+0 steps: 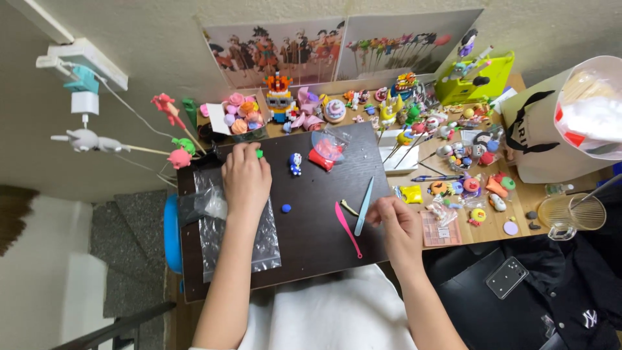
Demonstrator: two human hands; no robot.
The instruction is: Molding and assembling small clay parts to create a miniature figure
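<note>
My left hand (245,176) rests on the dark work mat (311,227), its fingertips closed on a small green piece of clay (259,153) near the mat's far left corner. My right hand (396,223) is at the mat's right edge, fingers curled beside a light blue modelling tool (363,206); whether it grips the tool I cannot tell. A pink modelling tool (347,228) lies next to it. A small blue-and-white clay figure (295,163) stands mid-mat, with a blue clay ball (286,208) nearer me and a clear bag holding red clay (324,154) to the right.
Clear plastic bags (227,240) lie under my left arm. Many small clay figures and flowers (304,107) crowd the desk's far edge and right side. A yellow-green box (476,81), a white tote bag (551,129), a clear cup (573,214) and a phone (506,277) are at right.
</note>
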